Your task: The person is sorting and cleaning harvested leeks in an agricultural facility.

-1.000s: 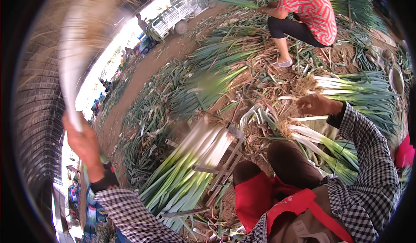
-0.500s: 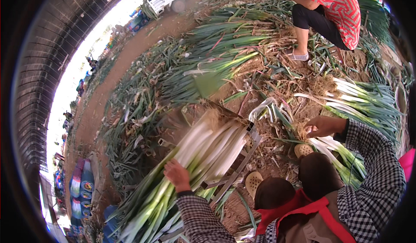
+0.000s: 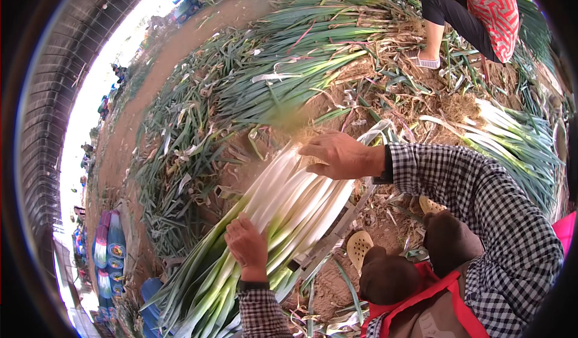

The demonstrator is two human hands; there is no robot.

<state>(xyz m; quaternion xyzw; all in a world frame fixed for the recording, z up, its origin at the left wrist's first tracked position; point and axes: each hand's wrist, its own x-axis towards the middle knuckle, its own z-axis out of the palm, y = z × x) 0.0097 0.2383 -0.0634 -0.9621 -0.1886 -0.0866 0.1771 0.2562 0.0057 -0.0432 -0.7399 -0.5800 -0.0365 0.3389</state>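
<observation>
A thick pile of large green onions (image 3: 283,211), with long white shafts and green leaves, lies slantwise on a low metal frame (image 3: 331,237). My left hand (image 3: 245,247) is on the pile where white turns to green, its fingers bent round some stalks. Over the root ends at the pile's far end, my right hand (image 3: 344,155) reaches in from the right. Its fingers and thumb stand apart, touching or very near the white ends. The roots themselves are partly hidden by the hand and a blurred spot.
Another heap of green onions (image 3: 512,139) lies at right. Long rows of green onions (image 3: 289,91) cover the ground beyond. A person in a red patterned shirt (image 3: 484,12) crouches at far right. Stacked blue bundles (image 3: 111,247) stand left. My pale clog (image 3: 358,246) is beside the frame.
My right hand has swung left, from the onions by my foot to the root ends of the pile. My left hand stays on the stalks. The view has shifted slightly.
</observation>
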